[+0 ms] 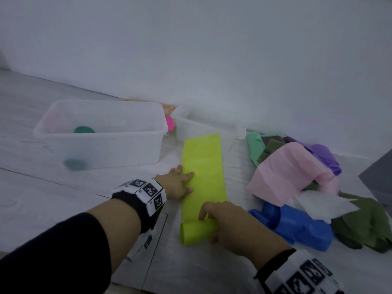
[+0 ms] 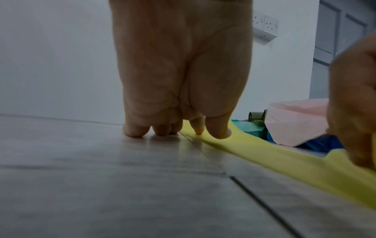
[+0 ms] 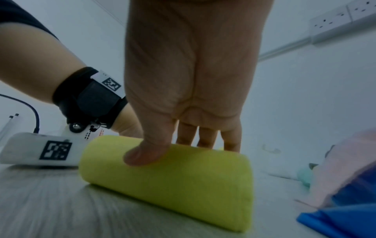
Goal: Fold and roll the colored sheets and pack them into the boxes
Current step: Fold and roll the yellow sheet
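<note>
I see two clear boxes (image 1: 99,132) on the floor (image 1: 42,187); the larger holds one teal roll (image 1: 84,130). The heap (image 1: 297,177) of loose sheets remains unprocessed. The yellow sheet (image 1: 203,172), folded into one strip, is partly rolled. My right hand (image 1: 229,221) grips its rolled end; my left hand (image 1: 176,183) presses flat on the strip's edge.

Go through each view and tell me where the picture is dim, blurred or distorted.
Head view: dim, bluish, hazy; the far boxes look soft and the floor lines slant. Left wrist view: the left hand is sharp, but the right hand at the edge and the yellow sheet smear. Right wrist view: the yellow roll is fairly clear; floor streaked, blue sheet blurred.
</note>
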`<move>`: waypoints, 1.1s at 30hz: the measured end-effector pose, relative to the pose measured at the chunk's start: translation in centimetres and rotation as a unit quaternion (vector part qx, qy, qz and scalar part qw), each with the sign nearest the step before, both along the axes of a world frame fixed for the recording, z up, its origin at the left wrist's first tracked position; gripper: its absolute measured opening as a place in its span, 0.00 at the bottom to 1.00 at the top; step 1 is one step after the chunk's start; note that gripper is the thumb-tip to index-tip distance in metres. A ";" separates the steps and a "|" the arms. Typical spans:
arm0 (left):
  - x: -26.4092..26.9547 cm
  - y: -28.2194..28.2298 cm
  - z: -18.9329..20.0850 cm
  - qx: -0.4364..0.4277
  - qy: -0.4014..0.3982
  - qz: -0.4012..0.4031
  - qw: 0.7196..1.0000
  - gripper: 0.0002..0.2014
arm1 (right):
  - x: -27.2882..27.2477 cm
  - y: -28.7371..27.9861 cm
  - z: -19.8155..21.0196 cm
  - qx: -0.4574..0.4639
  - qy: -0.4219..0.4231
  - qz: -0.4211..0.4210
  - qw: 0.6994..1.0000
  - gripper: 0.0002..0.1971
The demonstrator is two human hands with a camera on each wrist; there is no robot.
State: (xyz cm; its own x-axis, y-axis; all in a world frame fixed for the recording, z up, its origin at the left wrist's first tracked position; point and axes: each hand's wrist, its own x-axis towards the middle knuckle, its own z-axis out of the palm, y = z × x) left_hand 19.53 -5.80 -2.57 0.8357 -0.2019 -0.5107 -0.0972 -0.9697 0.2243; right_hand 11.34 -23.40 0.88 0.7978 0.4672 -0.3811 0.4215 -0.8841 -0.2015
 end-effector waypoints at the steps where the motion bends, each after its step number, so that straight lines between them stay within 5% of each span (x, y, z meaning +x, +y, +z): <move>1: 0.1 0.0 -0.1 0.005 -0.001 -0.002 1.000 0.33 | -0.1 -0.3 0.1 0.004 0.017 -0.009 1.000 0.22; 4: 0.3 0.0 -0.3 0.012 0.000 -0.002 1.000 0.36 | -0.3 -0.6 0.2 -0.010 0.043 -0.016 0.999 0.21; 9: 0.4 -0.1 -0.4 0.016 0.005 -0.001 1.000 0.37 | -0.2 0.4 0.2 -0.068 -0.028 0.020 0.997 0.20; 19: 0.2 0.0 0.0 -0.003 0.007 0.003 1.000 0.37 | -0.1 1.4 0.2 0.009 -0.063 -0.106 0.992 0.12; 26: 0.3 0.1 -0.1 0.007 0.008 -0.006 1.000 0.36 | -1.2 2.1 0.4 -0.105 -0.105 -0.004 0.989 0.15; 33: 0.1 -0.2 0.1 0.011 -0.001 0.001 1.000 0.32 | 0.0 1.5 -0.2 -0.103 -0.101 0.014 0.989 0.20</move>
State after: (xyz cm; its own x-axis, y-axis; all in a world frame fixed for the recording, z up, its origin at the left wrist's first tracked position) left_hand 19.62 -6.00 -2.44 0.8374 -0.1882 -0.5132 -0.0954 -0.9748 0.2019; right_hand 11.37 -21.89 0.71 0.8550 0.4198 -0.3045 0.4602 -0.8849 0.0720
